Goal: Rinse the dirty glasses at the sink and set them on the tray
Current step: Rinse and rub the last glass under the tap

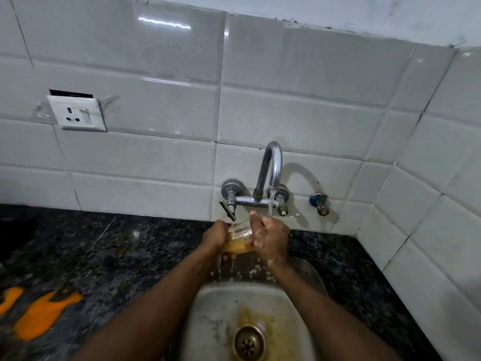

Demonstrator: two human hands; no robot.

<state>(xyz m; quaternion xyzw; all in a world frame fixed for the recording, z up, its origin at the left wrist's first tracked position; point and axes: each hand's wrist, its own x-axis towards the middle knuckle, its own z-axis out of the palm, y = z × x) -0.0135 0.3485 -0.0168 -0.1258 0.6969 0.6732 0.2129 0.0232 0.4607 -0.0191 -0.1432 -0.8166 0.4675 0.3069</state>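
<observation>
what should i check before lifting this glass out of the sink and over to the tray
1. Water running from the tap: ok.
2. Glass held by both the left hand and right hand: ok, grip looks firm.
3. Glass rinsed clean: not ok, brownish liquid shows inside.
4. Stream reaching the glass: cannot tell, it lands by the right hand.
5. Sink draining: ok, brown stain near the drain, no pooling.
6. Tray ready: cannot tell, none in view.
</observation>
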